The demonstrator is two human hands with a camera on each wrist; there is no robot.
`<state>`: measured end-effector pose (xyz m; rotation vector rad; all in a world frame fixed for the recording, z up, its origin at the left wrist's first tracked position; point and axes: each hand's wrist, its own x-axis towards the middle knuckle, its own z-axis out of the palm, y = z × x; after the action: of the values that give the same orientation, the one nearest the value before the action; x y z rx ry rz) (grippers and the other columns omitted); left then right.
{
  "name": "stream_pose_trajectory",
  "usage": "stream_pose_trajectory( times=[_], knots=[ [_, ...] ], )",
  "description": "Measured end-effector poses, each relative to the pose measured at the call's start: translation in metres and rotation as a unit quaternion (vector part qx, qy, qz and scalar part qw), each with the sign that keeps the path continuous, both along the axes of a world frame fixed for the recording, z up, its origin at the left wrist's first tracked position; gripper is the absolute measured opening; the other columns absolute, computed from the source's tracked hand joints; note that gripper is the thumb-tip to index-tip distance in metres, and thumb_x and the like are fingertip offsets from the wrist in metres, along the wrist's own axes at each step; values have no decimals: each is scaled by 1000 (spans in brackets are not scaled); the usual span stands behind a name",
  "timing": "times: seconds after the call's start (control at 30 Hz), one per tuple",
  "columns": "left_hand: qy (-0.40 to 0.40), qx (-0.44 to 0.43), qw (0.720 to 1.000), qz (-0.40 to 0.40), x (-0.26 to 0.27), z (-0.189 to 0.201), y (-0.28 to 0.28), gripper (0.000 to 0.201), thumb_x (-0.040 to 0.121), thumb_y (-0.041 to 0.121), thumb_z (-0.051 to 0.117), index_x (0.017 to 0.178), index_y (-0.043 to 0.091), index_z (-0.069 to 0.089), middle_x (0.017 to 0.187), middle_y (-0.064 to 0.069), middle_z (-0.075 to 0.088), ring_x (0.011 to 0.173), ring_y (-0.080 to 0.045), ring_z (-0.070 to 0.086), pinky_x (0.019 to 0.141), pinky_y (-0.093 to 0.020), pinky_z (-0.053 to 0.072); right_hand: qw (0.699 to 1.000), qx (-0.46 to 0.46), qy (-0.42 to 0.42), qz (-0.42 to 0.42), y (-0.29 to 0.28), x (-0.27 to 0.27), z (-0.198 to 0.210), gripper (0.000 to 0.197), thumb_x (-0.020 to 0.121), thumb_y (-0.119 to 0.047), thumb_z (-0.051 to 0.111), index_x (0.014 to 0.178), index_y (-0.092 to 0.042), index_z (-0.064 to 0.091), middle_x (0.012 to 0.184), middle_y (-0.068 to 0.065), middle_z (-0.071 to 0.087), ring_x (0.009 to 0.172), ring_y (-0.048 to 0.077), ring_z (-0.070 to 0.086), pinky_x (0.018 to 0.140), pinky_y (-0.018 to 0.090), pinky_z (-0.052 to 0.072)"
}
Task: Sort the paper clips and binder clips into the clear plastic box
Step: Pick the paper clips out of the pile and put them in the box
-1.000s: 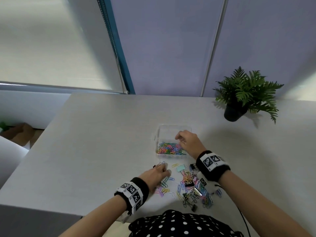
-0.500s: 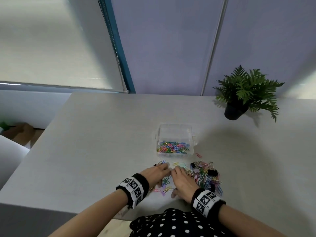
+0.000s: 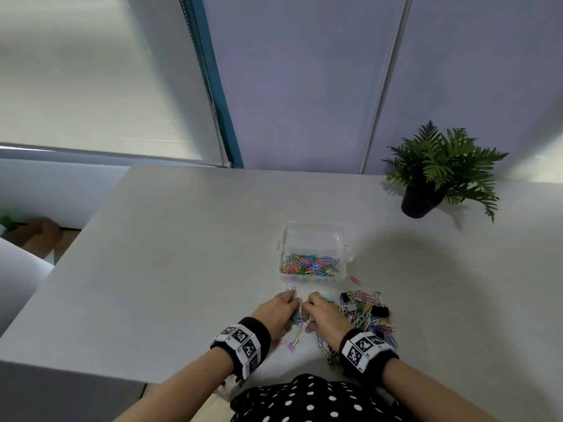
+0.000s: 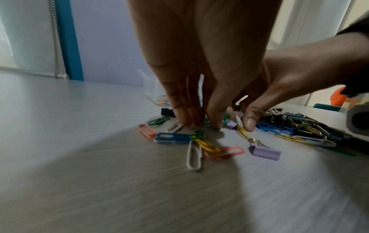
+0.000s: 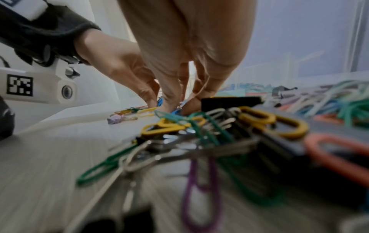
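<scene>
The clear plastic box (image 3: 313, 236) stands mid-table; coloured paper clips (image 3: 307, 264) fill its near compartment and the far one looks bare. A mixed pile of paper clips and binder clips (image 3: 367, 313) lies in front of it. My left hand (image 3: 285, 307) (image 4: 201, 124) points down, its straight fingertips (image 4: 189, 121) pressing on the table among loose clips. My right hand (image 3: 320, 313) (image 5: 179, 107) is right beside it, thumb (image 4: 249, 123) and fingers pinching a paper clip (image 4: 240, 127) at the pile's left end. A lilac binder clip (image 4: 264, 152) lies just in front.
A potted fern (image 3: 426, 178) stands at the back right of the table (image 3: 182, 269). One pink clip (image 3: 354, 279) lies beside the box. The near table edge runs just under my wrists. A roller blind and wall close off the far side.
My right hand has come back from the box to the pile and settled beside the left hand. The left hand has stayed on the clips.
</scene>
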<state>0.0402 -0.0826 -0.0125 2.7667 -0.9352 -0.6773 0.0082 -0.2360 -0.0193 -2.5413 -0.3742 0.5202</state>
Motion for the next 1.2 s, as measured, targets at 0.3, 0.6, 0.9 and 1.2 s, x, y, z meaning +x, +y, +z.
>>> stream_pose_trajectory(
  times=[0.3, 0.6, 0.9, 1.2],
  knots=[
    [50, -57, 995, 59, -3, 1, 2, 18, 77, -4, 50, 90, 9, 50, 96, -11, 59, 91, -29, 58, 77, -31, 46, 998, -65, -25, -13, 4, 2, 0, 10, 77, -5, 59, 86, -10, 57, 85, 1, 39, 93, 29, 51, 67, 32, 30],
    [131, -119, 961, 214, 13, 12, 16, 11, 81, 11, 64, 92, 8, 66, 89, -6, 62, 86, -19, 56, 70, -15, 37, 999, -31, 24, -17, 2, 11, 1, 17, 73, 4, 55, 74, -12, 62, 86, 6, 64, 83, 25, 60, 71, 35, 48],
    [112, -189, 948, 229, 41, 47, 10, 13, 87, 6, 58, 98, 3, 64, 87, -9, 69, 75, -13, 59, 78, -23, 51, 958, 212, 127, -144, -35, 29, 35, 17, 74, 0, 69, 70, -14, 61, 67, -1, 62, 59, 9, 58, 59, 17, 50],
    [39, -167, 967, 186, 86, 61, -21, 29, 87, -3, 50, 112, 4, 64, 111, -14, 68, 103, -26, 64, 98, -30, 45, 924, 244, 1, -294, -44, 93, 58, 12, 73, 4, 67, 81, -4, 64, 70, 6, 59, 62, 17, 58, 55, 14, 50]
  ],
)
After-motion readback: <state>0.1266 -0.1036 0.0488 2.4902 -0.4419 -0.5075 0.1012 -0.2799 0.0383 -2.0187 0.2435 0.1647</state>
